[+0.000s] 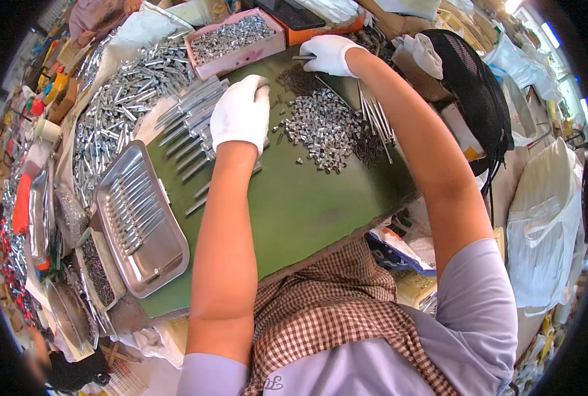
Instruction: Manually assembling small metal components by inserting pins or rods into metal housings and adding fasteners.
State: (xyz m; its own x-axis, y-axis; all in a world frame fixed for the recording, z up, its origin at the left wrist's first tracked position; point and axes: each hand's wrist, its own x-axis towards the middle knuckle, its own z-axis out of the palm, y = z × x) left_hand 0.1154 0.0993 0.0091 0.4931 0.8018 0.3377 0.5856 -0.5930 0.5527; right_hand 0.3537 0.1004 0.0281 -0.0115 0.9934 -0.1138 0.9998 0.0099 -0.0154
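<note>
My left hand (240,113), in a white glove, is closed with its fingers curled over the right end of a row of slim metal rods (192,125) laid side by side. What its fingers hold, if anything, is hidden. At the far edge of the green work surface (294,211), my right hand (330,55), also gloved, is closed on a short metal pin (302,57) whose end sticks out to the left. Between and below the hands lies a heap of small silvery metal sleeves (324,129). Several long thin rods (376,119) lie under my right forearm.
A steel tray (155,264) with a row of finished-looking rods stands at left. Beyond it spreads a big pile of metal tubes (112,122). A pink box (281,41) of small metal parts sits at the back. Dark small pins (368,148) edge the heap; a black mesh bag (479,92) stands right.
</note>
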